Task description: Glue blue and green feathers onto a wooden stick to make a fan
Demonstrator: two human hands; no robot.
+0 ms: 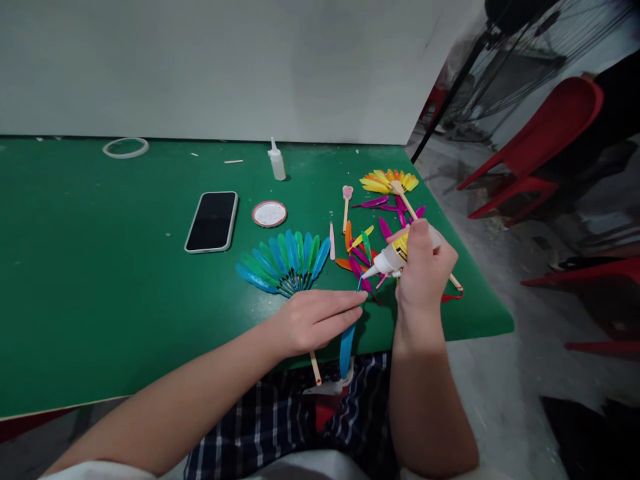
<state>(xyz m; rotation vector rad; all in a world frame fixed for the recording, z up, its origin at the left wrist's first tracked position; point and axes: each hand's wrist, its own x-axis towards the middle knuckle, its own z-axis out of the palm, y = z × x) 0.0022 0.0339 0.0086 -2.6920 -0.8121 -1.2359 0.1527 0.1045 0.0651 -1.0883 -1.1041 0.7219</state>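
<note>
Between the fingertips of my left hand (323, 320) is a blue feather (347, 350), its quill end pointing up and its vane hanging over the table's front edge. My right hand (427, 263) is wrapped round a glue bottle (393, 257) with a yellow label, tilted so its nozzle meets the quill or lies just by it. Partly under my left hand lies a fan of blue and green feathers (290, 260), its wooden stick (315, 368) showing below. Loose magenta, orange and yellow feathers (360, 257) are scattered beside the bottle.
On the green table (100, 287) lie a phone (213, 222), a round white lid (269, 214), a second bottle (277, 162), a clear ring (125, 148), a small wooden stick (346, 210) and a yellow feather fan (389, 181). Red chairs (545, 137) stand to the right.
</note>
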